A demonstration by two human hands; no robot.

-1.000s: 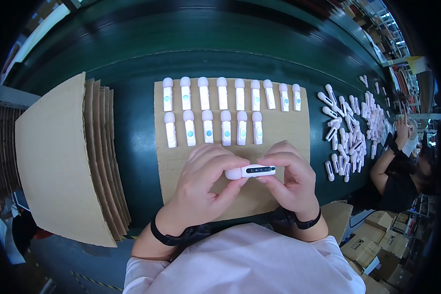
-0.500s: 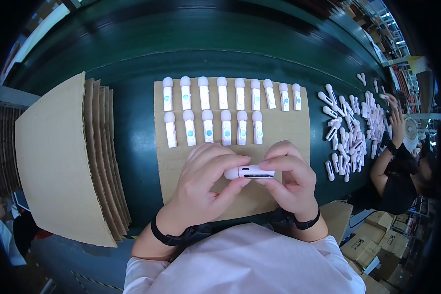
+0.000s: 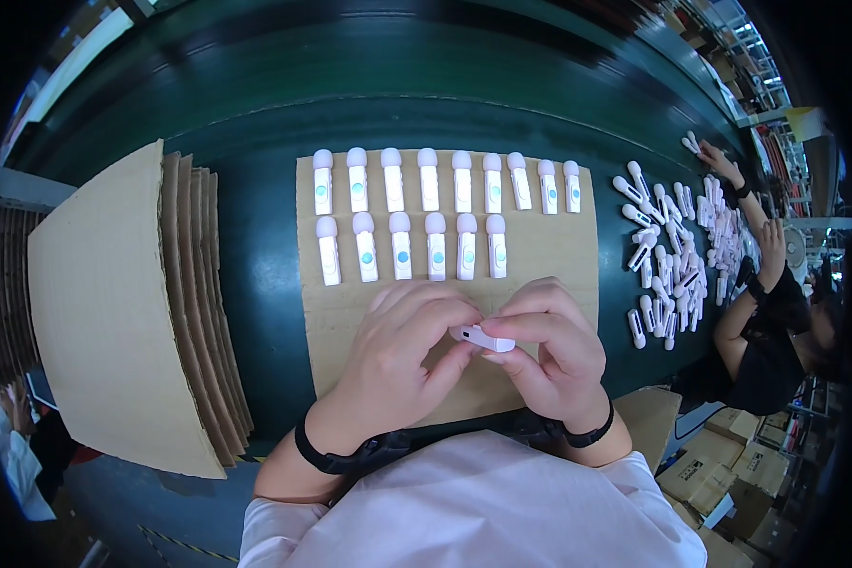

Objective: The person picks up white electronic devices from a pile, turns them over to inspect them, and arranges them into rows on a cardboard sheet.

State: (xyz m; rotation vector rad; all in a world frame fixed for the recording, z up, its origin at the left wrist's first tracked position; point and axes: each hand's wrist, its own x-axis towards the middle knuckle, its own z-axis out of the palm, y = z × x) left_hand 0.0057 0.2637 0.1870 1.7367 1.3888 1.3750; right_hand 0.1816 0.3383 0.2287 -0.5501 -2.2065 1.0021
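Between my two hands is a small white device with a rounded head [image 3: 495, 341], tilted so that its flat end and a small dark slot show. My left hand [image 3: 395, 352] pinches it at the head end, which its fingers mostly hide. The fingers and thumb of my right hand [image 3: 557, 352] grip the other end. Both hands are over a flat cardboard sheet [image 3: 547, 254]. Beyond them, similar devices lie in two rows, a far row [image 3: 428, 180] and a nearer row [image 3: 435, 248], heads pointing away from me. Some carry a blue-green round spot.
Upright cardboard sheets [image 3: 104, 312] stand at the left. To the right, a loose pile of the same devices [image 3: 672, 270] lies on the dark green table [image 3: 265, 246]. A co-worker's hand [image 3: 722, 165] reaches beyond that pile. Cardboard boxes [image 3: 699, 478] sit at the lower right.
The device has turned in my fingers, from its long dark-striped side to its end. At the right, a co-worker's arm has reached out past the pile.
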